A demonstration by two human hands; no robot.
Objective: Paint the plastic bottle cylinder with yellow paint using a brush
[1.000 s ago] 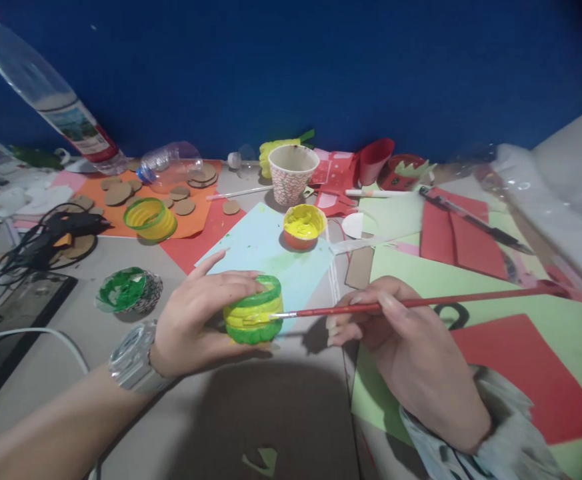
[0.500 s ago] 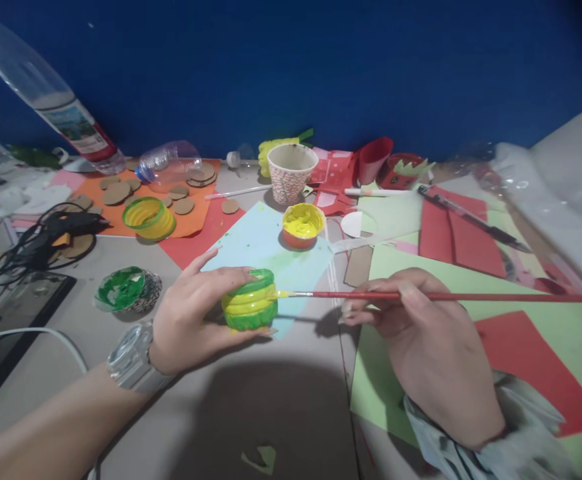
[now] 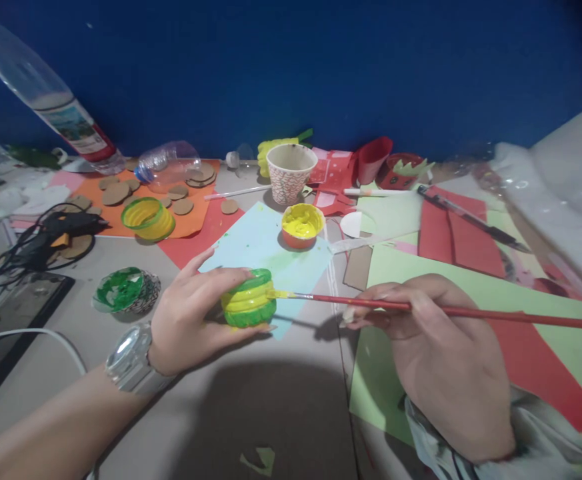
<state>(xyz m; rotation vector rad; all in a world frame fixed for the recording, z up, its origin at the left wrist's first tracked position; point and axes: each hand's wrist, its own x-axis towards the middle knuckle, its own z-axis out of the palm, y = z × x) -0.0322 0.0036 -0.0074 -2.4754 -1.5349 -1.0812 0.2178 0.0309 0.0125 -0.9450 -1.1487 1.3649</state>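
My left hand (image 3: 191,320) is wrapped round a small ridged piece (image 3: 251,298) painted green at both ends and yellow in the middle. Between the thumb and fingers of my right hand (image 3: 435,353) is a thin red paintbrush (image 3: 381,304). Its yellow-coated tip touches the right side of the piece's yellow band. Behind the piece, a small cup of yellow paint (image 3: 303,227) stands on a light blue sheet (image 3: 251,233). A cup with green paint (image 3: 127,291) is left of my left hand.
A patterned paper cup (image 3: 291,175) stands at the back. A yellow-green ring (image 3: 148,219) and cardboard discs lie on orange paper (image 3: 193,223). A tilted bottle (image 3: 45,93) and black cables (image 3: 31,240) are at left. Green paper (image 3: 381,367) lies under my right hand.
My right hand has shifted slightly right and down, and the brush's handle end has dipped. The brush tip still touches the yellow band. My left hand has barely moved.
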